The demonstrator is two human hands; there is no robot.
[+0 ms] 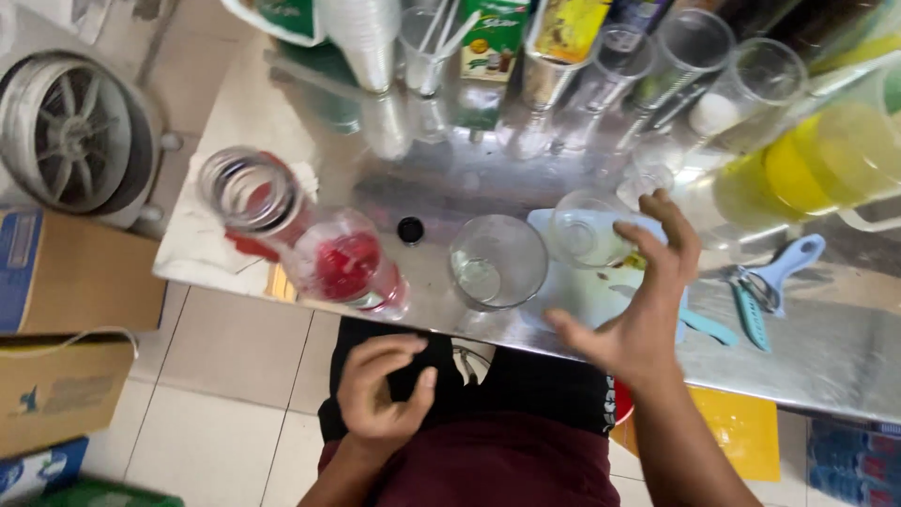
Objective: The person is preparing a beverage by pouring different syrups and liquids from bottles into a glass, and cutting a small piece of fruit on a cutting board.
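I am holding my left hand (380, 390) low, below the counter edge (310, 302), its fingers curling loosely inward around nothing. To its right, my right hand (648, 300) is spreading wide, fingers fanned, fingertips touching a clear glass (584, 230) that is standing upright, mouth up, on a pale blue board (601, 293). Another empty glass (497, 261) is standing just beside it.

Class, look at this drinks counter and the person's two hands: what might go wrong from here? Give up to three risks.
1. The right hand reaches over the clear glass; a careless sweep of its fingers may tip it.
2. The bottle of red liquid lies near the counter edge with its black cap off; it might roll or spill.
3. The empty glass stands close by and may get knocked.
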